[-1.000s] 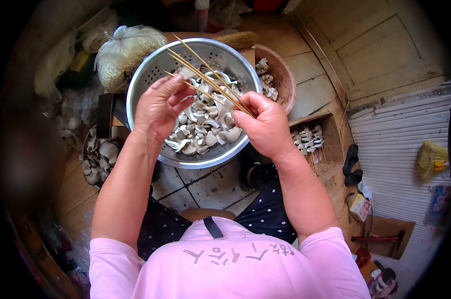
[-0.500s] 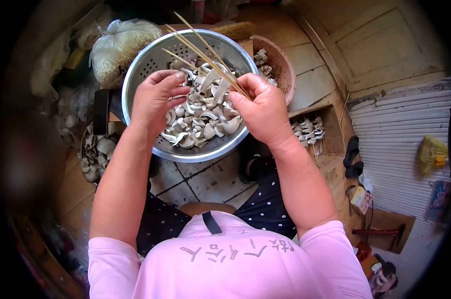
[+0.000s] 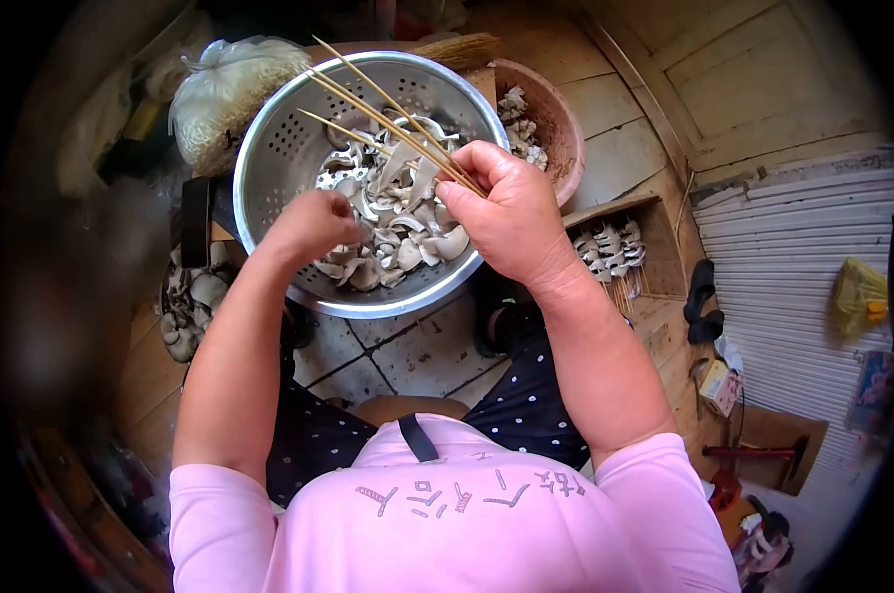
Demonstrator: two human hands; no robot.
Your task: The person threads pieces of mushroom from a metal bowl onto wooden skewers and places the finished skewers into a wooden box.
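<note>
My right hand (image 3: 504, 206) is closed around several thin wooden skewers (image 3: 373, 111), which fan out to the upper left over a metal colander (image 3: 256, 114). A pale mushroom piece (image 3: 400, 163) hangs by the skewers near my right fingers. Inside the colander lie many torn oyster mushroom pieces (image 3: 388, 252), grey and white. My left hand (image 3: 317, 223) is over the left side of the pile, its fingers curled inward beside the mushrooms. What those fingertips hold, if anything, is hidden.
A pink basin (image 3: 566, 148) with mushroom scraps stands behind the colander on the right. Finished mushroom skewers (image 3: 610, 252) lie in a cardboard box (image 3: 664, 247). More whole mushrooms (image 3: 185, 306) are at the left, below a stuffed plastic bag (image 3: 232, 94). Slippers (image 3: 702, 301) lie further right.
My left hand has moved down into the mushrooms, and its spread fingers have curled. My right hand and the skewers have shifted slightly left. The colander has shifted slightly left in view.
</note>
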